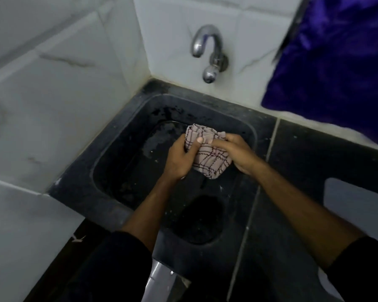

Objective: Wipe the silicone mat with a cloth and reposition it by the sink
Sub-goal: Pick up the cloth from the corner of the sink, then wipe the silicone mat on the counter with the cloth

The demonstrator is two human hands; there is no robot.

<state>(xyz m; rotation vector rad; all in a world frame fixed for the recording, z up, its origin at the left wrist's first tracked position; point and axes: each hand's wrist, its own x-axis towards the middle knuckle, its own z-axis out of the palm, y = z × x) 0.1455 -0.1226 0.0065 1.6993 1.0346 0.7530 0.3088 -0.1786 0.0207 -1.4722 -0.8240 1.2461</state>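
Both my hands, left hand (181,156) and right hand (238,152), squeeze the soft, floppy cloth (207,154) over the sink (127,136); bunching holds it best.

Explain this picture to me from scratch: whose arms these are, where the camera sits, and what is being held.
There is no machine here. A person wears a wide-angle camera on the head, looking forward and down, so the two bare forearms reaching in from the bottom are that person's own. Both hands hold a bunched pale checked cloth over a black rectangular sink set in a dark stone counter. The left hand grips the cloth with its thumb on top; the right hand grips its other side. A curved chrome tap juts from the white tiled wall above. Purple fabric hangs at the upper right. A pale grey flat shape lies on the counter at the right edge, perhaps the mat.
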